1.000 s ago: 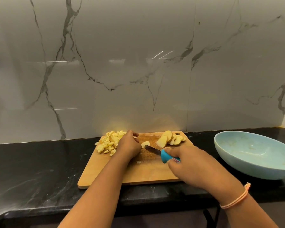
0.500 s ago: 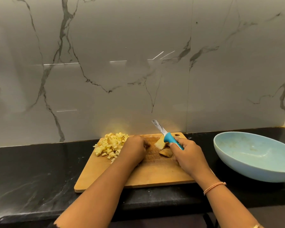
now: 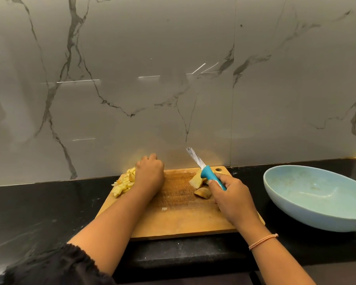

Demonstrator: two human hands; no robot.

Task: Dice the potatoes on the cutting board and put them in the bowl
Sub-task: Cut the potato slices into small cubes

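Observation:
A wooden cutting board (image 3: 183,219) lies on the black counter. A heap of diced potato (image 3: 123,185) sits on its far left corner. My left hand (image 3: 150,173) rests against the right side of that heap, fingers curled under and hidden by the back of the hand. My right hand (image 3: 230,194) grips a knife (image 3: 209,173) by its teal handle, blade raised and pointing away toward the wall. Beside that hand lie two larger potato pieces (image 3: 202,192), near the board's far right corner. A small potato bit (image 3: 164,209) lies mid-board. The light blue bowl (image 3: 317,194) stands to the right of the board.
A grey marble wall rises directly behind the board. The black counter (image 3: 39,206) runs left of the board, and its front edge lies just below the board. The bowl's inside shows only smears.
My left hand has slid left from the board's middle to the diced heap. My right hand has lifted the knife off the board and tipped the blade up by the potato pieces.

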